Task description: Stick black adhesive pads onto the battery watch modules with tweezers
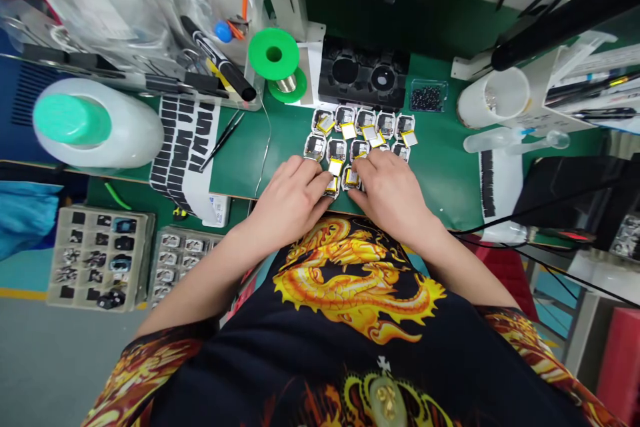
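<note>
Two rows of small square metal device housings (315,147) lie on a green work mat (440,173), several holding flat yellow-edged batteries (349,131). My left hand (287,197) rests at the near left of the rows, its fingertips touching a housing. My right hand (387,197) lies over the near right of the rows. Its thumb and fingers close around a yellow-edged battery (351,178). My hands hide part of the near row.
Beyond the rows stand a black foam holder (363,73) and a green solder spool (274,53). To the left lie black tweezers (223,140), a sheet of black strips (183,147) and a white bottle with a teal cap (95,123). Parts trays (100,257) sit lower left.
</note>
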Available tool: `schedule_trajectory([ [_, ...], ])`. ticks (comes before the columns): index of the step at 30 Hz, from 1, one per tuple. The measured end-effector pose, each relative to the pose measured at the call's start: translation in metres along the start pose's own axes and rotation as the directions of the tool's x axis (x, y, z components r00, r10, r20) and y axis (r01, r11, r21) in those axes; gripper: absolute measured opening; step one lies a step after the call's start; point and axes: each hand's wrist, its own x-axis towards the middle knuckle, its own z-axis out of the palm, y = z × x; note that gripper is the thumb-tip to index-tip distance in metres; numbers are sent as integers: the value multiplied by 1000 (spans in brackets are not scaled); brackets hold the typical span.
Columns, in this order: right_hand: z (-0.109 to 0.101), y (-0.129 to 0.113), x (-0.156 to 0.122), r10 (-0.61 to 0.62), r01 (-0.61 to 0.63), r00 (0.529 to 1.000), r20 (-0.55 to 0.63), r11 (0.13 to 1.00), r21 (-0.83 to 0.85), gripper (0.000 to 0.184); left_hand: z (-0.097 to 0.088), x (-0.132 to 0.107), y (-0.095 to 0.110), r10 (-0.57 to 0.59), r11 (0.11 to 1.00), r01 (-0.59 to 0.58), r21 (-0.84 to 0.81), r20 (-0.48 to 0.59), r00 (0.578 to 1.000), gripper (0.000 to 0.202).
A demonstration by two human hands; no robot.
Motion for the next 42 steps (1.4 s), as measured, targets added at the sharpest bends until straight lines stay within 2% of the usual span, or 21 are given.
schedule_trajectory([
  [6, -3, 4, 12, -39, 38, 998, 47, 999, 12, 17, -6, 11, 2, -39, 999, 40, -13, 62, 997, 26],
  [12, -8, 1, 16, -23, 24, 995, 97, 1000, -18, 21, -9, 15, 6, -46, 999, 44, 22, 90, 995, 24],
  [21, -11, -1, 20, -15, 18, 991, 132, 1000, -21, 25, -14, 22, 6, -15, 999, 11, 38, 125, 992, 16],
  [24, -11, 0, 22, -14, 16, 990, 141, 1000, -15, 25, -12, 24, 5, -2, 999, -5, 50, 126, 992, 7],
  [26, -11, 0, 22, -14, 15, 990, 142, 1000, -2, 22, -10, 23, 5, 5, 998, -12, 63, 114, 993, 12],
  [29, -11, -1, 21, -21, 19, 990, 142, 1000, 12, 19, -8, 19, 5, -9, 998, 4, 64, 89, 996, 6],
  [32, -8, -5, 16, -32, 32, 992, 121, 999, 1, 20, -8, 14, 5, -57, 997, 55, 49, 52, 997, 16],
  [37, 5, -11, 2, -92, 93, 996, 18, 994, -49, 26, -4, 8, 4, -125, 992, 126, 9, -5, 992, 40],
  [40, 13, -10, -9, -144, 143, 989, -10, 987, -75, 27, -2, 8, 4, -133, 991, 133, 22, -1, 991, 38],
  [42, 14, -7, -14, -158, 157, 987, -7, 987, -44, 22, -2, 10, 4, -132, 991, 131, 35, 11, 991, 36],
])
